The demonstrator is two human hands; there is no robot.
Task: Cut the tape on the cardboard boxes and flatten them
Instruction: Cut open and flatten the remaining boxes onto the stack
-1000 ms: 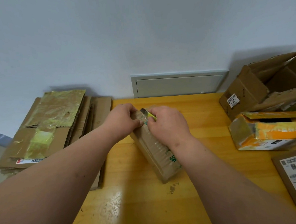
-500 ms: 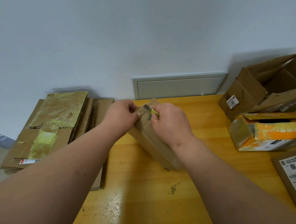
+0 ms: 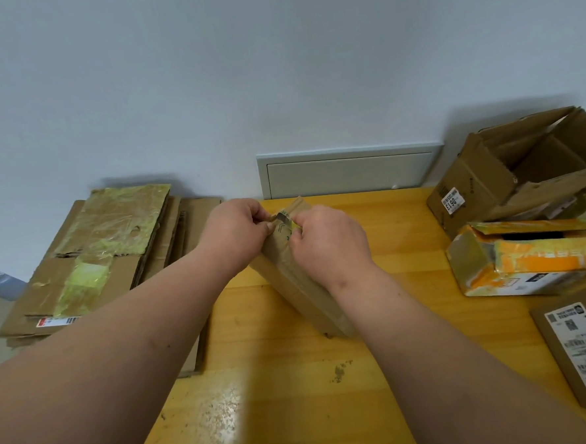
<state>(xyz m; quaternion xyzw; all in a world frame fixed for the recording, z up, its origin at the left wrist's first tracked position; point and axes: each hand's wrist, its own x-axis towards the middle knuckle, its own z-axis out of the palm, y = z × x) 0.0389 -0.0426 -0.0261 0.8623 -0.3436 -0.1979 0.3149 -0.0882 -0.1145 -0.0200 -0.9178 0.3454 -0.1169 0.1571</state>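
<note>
— Two hands are at work, but start at the left: what lies there?

— A stack of flattened cardboard (image 3: 92, 265), smeared with yellowish tape, lies at the left end of the counter (image 3: 277, 387), its far edge near the wall.

— And the left hand?

— The left hand (image 3: 232, 230) is curled, fingers pinching the top end of a narrow brown box (image 3: 295, 283). That box stands tilted at the middle of the counter, lower end resting on the wood, upper end raised toward the wall.

— What about the right hand?

— The right hand (image 3: 330, 243) is closed around a small cutter (image 3: 286, 219) with a yellow body. Its metal tip sits at the top end of the box, right beside the left fingertips. I cannot tell whether the blade is in the tape.

— Behind them?

— A pale panel (image 3: 347, 172) set in the wall, just above the counter's far edge.

— Further right?

— An open brown box (image 3: 481, 183) with a white sticker leans at the far right corner. In front of it lies an orange-and-white box (image 3: 527, 265), flap raised. Nearest, at the right edge, a flat brown parcel (image 3: 580, 348) shows a printed shipping label.
</note>
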